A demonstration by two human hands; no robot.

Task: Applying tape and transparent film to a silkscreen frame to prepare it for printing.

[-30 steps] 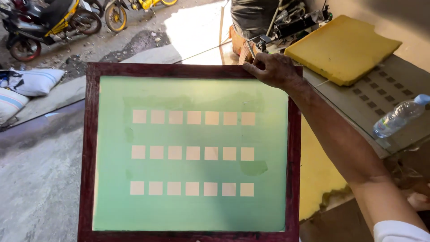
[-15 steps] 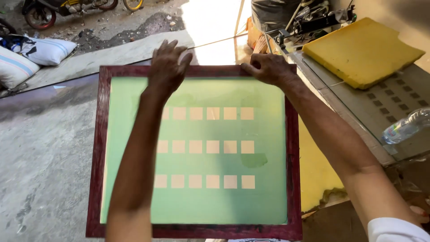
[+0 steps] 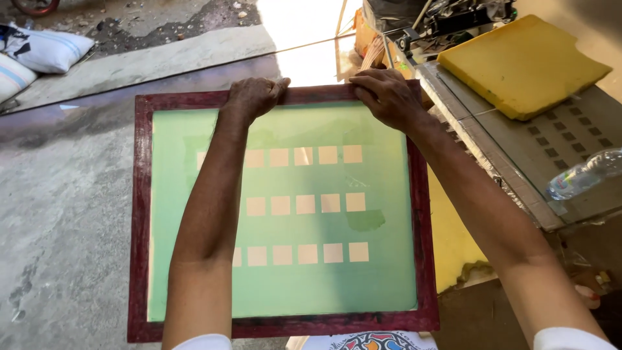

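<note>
Rough grey concrete ground [image 3: 65, 214] spreads out to the left of the hands, stained and in shade, with a strip of bright sunlight [image 3: 304, 26] just beyond them. Far left lie striped white stuffed sacks [image 3: 48, 48]. To the right stands a grey glass-topped work table [image 3: 518, 162] carrying a thick yellow foam slab [image 3: 518, 65] and a clear plastic water bottle [image 3: 583, 175].

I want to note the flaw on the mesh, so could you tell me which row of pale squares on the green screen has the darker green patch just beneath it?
The middle row: the dark green patch sits below its rightmost square.
</note>
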